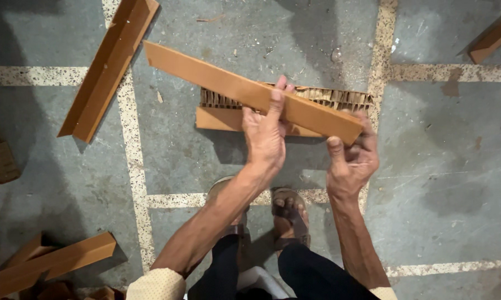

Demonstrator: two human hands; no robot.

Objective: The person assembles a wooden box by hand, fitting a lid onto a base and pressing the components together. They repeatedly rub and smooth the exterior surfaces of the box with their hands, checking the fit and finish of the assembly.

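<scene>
Both hands hold a long flat brown cardboard strip (217,80) slanting from upper left to lower right above the floor. My left hand (266,133) grips its middle, fingers curled over the top edge. My right hand (351,158) pinches the strip's lower right end. Behind the strip, a honeycomb cardboard piece (334,99) with a ragged open-cell edge lies on the floor or is held against the strip; which one is unclear.
The grey concrete floor (439,166) has speckled pale lines. A brown angle-shaped cardboard piece (108,66) lies at upper left, more cardboard pieces (50,264) at lower left, another (492,36) at upper right. My sandalled feet (286,214) stand below the hands.
</scene>
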